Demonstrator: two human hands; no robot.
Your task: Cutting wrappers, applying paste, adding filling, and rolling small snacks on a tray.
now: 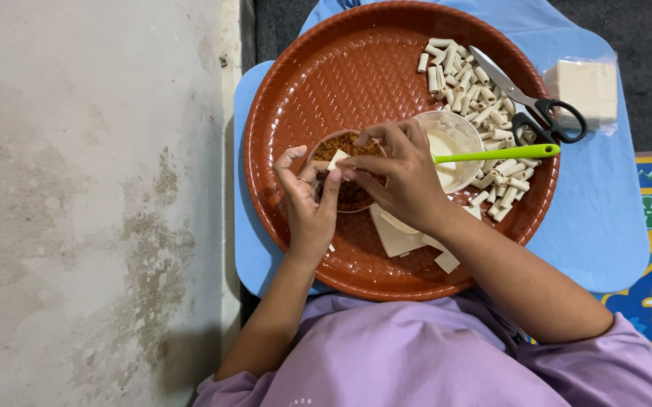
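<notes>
Small pale wrapper piece [337, 159] sits over brown filling bowl [348, 177] on round brown tray [318, 83]. Left hand [309, 203] and right hand [401, 177] both pinch it, fingertips closed on it; exact contact partly hidden. Beside: cream bowl [454, 136], green spoon [495, 154], rolled pieces [469, 90], scissors [525, 102].

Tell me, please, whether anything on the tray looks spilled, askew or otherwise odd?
Little stands out. A few white scraps lie loose on the tray by the right hand, and the scissors rest across the rolls, handles over the rim.
</notes>
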